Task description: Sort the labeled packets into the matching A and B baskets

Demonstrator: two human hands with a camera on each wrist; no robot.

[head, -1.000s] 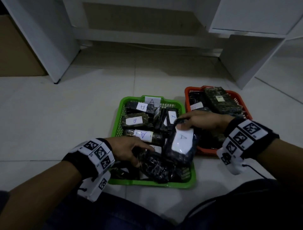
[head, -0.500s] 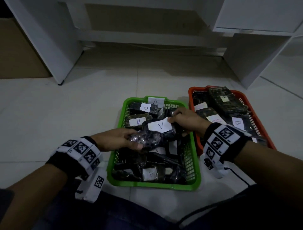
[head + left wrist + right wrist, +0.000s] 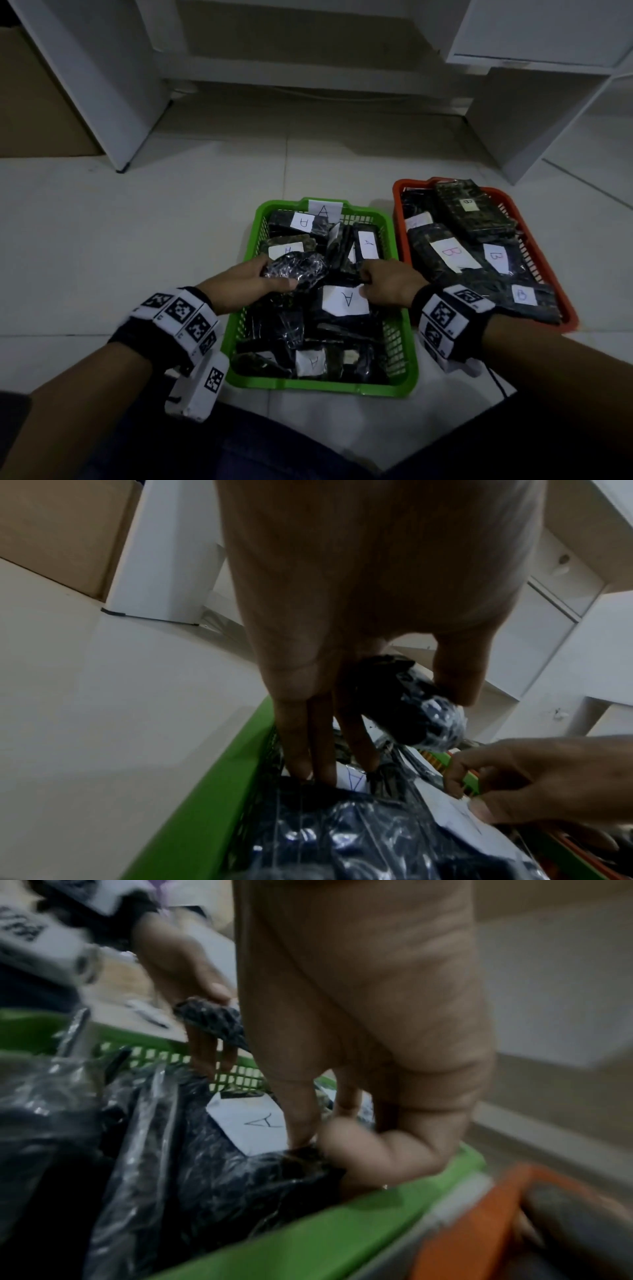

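The green basket with an A tag on its far rim holds several dark plastic-wrapped packets with white A labels. My left hand grips a dark shiny packet just above the basket's middle; the left wrist view shows this packet between thumb and fingers, its label hidden. My right hand pinches the edge of an A-labelled packet lying on the pile, label up. The orange basket at the right holds B-labelled packets.
White furniture legs and panels stand behind the baskets on the pale tiled floor. A brown cardboard box sits at the far left. My dark trouser legs fill the near edge of the head view.
My right hand carried the A-labelled packet from the basket's near right corner over the middle and lowered it onto the pile. My left hand lifted a dark packet from the near part of the green basket.
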